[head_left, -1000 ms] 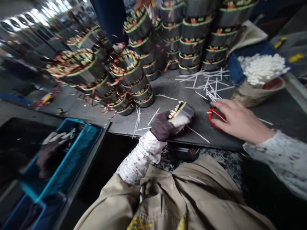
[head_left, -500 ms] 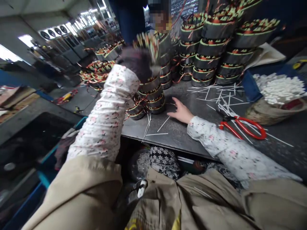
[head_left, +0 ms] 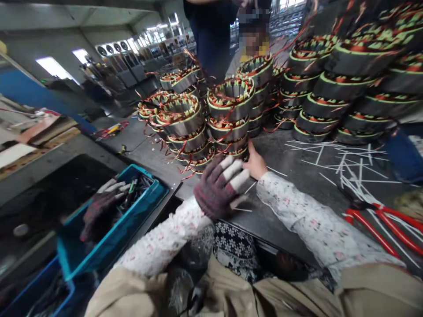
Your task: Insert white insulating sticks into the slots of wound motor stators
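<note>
My left hand (head_left: pixel 220 186), in a dark knitted glove with pale fingertips, is at the table's front edge with its fingers stretched out and nothing in them. Behind it rises a stack of ring-shaped motor stators (head_left: pixel 229 112) with copper windings and yellow-green edges. My bare right hand (head_left: pixel 256 164) is at the foot of this stack, thumb and forefinger apart; whether it touches the lowest stator I cannot tell. Left of that stack stands another stator stack (head_left: pixel 185 125), with loose copper leads hanging out.
Thin white strips (head_left: pixel 358 169) lie scattered on the dark table (head_left: pixel 280 211). Red-handled cutters (head_left: pixel 380 220) rest on the right. More stator stacks (head_left: pixel 320 105) stand behind. A teal bin (head_left: pixel 112 224) holds a glove and dark pieces. A person (head_left: pixel 254 39) is across the table.
My left hand has let go of the blurred stator at the stack and come down towards the table edge, fingers spreading. The right hand has moved closer to the stack's foot. My view has shifted left.
</note>
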A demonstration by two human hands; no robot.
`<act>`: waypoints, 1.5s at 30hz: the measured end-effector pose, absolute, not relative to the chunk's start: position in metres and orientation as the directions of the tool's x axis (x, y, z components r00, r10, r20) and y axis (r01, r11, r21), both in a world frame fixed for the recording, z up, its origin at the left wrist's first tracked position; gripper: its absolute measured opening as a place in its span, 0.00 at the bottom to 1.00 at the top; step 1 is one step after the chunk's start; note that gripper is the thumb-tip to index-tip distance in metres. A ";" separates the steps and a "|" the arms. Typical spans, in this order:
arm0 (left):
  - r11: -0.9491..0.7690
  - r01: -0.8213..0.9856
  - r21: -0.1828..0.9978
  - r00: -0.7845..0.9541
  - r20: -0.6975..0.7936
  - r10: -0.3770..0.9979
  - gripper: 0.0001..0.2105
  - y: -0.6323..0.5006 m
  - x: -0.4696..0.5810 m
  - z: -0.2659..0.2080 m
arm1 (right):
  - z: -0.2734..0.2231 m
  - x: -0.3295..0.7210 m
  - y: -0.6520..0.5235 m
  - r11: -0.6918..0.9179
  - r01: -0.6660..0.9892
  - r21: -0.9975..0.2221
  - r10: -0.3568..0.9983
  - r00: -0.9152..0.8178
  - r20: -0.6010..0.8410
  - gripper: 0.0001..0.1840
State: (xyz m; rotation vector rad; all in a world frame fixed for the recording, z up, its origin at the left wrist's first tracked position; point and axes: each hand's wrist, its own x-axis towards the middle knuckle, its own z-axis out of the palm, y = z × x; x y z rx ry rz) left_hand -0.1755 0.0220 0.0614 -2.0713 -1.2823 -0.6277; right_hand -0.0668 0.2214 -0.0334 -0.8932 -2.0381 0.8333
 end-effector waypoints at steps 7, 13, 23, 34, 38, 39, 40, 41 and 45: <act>-0.311 0.950 0.008 0.240 0.617 0.750 0.31 -0.019 -0.210 -0.045 | -0.022 -0.111 0.275 0.513 0.210 -0.832 0.734 -0.609 0.299 0.67; -0.294 0.952 0.084 0.191 0.587 0.787 0.29 -0.018 -0.207 -0.052 | -0.023 -0.166 0.304 0.568 0.176 -0.804 0.643 -0.704 0.300 0.67; -0.304 0.950 0.074 0.227 0.507 0.832 0.42 -0.017 -0.212 -0.045 | 0.014 -0.114 0.308 0.642 0.711 -0.287 0.763 -0.555 0.332 0.24; -0.166 0.986 -0.032 0.162 0.451 0.878 0.34 0.044 -0.181 -0.047 | 0.022 -0.021 0.294 0.483 0.875 0.031 0.873 -0.484 0.054 0.25; -0.214 0.976 -0.031 0.180 0.663 0.727 0.33 0.084 -0.170 0.007 | 0.029 0.000 0.264 0.523 0.850 0.071 0.851 -0.525 0.012 0.24; -0.233 0.972 -0.016 0.174 0.718 0.674 0.35 0.097 -0.169 0.030 | 0.031 0.007 0.256 0.532 0.843 0.080 0.846 -0.534 0.001 0.24; -0.236 0.972 0.008 0.151 0.747 0.647 0.36 0.111 -0.167 0.056 | 0.032 0.015 0.248 0.540 0.837 0.087 0.841 -0.541 -0.010 0.24; -0.229 0.972 0.046 0.118 0.748 0.653 0.37 0.127 -0.164 0.083 | 0.033 0.023 0.240 0.547 0.832 0.094 0.837 -0.547 -0.021 0.23; -0.133 0.986 0.096 0.041 0.640 0.767 0.37 0.194 -0.139 0.182 | 0.036 0.060 0.209 0.550 0.828 0.111 0.835 -0.546 -0.063 0.22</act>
